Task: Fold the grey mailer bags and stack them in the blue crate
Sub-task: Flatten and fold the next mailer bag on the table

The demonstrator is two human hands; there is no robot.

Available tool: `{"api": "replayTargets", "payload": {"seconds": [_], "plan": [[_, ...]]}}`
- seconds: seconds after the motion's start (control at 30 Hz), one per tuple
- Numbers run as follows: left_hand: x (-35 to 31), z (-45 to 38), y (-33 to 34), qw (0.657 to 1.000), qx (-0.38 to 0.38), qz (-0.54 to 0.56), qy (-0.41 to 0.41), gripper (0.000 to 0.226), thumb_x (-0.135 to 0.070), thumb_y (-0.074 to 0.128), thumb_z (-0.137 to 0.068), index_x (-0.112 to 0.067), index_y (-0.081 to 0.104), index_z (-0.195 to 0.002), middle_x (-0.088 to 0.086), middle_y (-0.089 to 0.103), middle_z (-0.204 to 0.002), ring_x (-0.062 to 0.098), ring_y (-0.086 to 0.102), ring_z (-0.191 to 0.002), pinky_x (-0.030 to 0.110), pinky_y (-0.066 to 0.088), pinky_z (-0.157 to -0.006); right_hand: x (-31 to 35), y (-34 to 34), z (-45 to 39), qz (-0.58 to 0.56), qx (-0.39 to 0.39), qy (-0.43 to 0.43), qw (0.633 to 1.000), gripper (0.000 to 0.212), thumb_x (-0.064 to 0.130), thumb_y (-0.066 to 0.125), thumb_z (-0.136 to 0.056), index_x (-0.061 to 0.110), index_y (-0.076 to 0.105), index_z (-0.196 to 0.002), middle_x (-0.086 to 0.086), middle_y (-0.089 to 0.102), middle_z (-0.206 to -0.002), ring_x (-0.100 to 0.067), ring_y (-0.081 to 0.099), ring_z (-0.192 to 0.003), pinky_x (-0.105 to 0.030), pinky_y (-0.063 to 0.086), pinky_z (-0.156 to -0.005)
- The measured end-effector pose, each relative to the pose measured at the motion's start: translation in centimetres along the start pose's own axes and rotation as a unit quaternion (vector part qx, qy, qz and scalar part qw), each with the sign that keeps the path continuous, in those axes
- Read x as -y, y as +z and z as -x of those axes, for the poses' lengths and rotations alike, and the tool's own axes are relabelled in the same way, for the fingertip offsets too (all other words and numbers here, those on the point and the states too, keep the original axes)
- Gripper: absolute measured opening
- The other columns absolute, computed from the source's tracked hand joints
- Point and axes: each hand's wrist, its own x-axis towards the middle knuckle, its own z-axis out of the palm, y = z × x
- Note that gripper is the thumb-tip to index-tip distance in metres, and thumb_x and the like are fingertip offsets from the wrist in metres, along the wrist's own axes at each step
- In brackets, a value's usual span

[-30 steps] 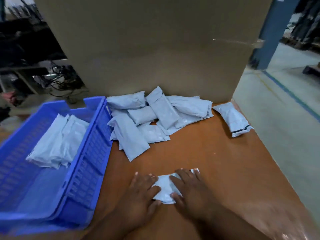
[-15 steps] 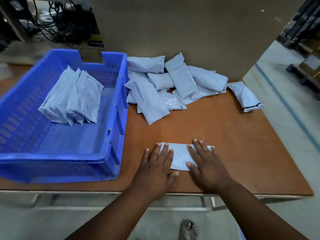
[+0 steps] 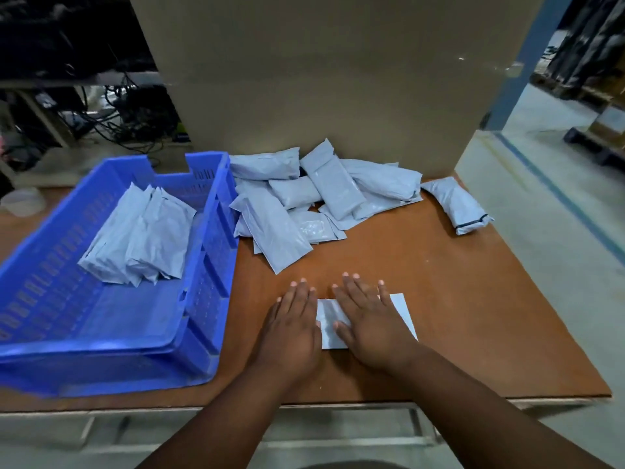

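Your left hand (image 3: 295, 328) and right hand (image 3: 370, 321) lie flat, fingers straight, pressing the grey mailer bag (image 3: 402, 313) near the bench (image 3: 473, 316) front edge. Blue crate (image 3: 203, 265) sits left, loose pile (image 3: 304, 198) behind; bare bench to your right.

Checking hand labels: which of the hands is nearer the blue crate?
Left. The left hand presses the mailer bag beside the blue crate; the right hand lies farther right.
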Motion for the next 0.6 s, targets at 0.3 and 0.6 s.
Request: {"api": "replayTargets", "payload": {"seconds": [0.3,0.6], "plan": [[-0.8,-0.8,3.1,1.000,0.008,-0.013,-0.014,0.067,-0.044,0.016,-0.107,-0.018,0.021,-0.169,0.003,0.015,-0.177,0.018,0.011,-0.163,0.046,0.014,-0.132,1.3,4.3,-2.0,-0.018,0.004,0.028,0.999,0.065,0.049,0.021,-0.108,0.023,0.026,-0.167,-0.009,0.017,-0.176,-0.030,0.012,-0.163,-0.064,0.006,-0.128],[-0.3,-1.0,3.9,0.999,0.001,-0.032,0.013,0.068,-0.036,0.027,-0.104,-0.018,0.020,-0.169,0.002,0.013,-0.177,0.017,0.005,-0.164,0.048,0.012,-0.132,0.9,5.0,-2.3,-0.013,0.003,0.014,1.000,0.064,0.051,0.018,-0.108,0.029,0.019,-0.168,-0.007,0.007,-0.178,-0.031,0.004,-0.163,-0.064,0.004,-0.126]]}}
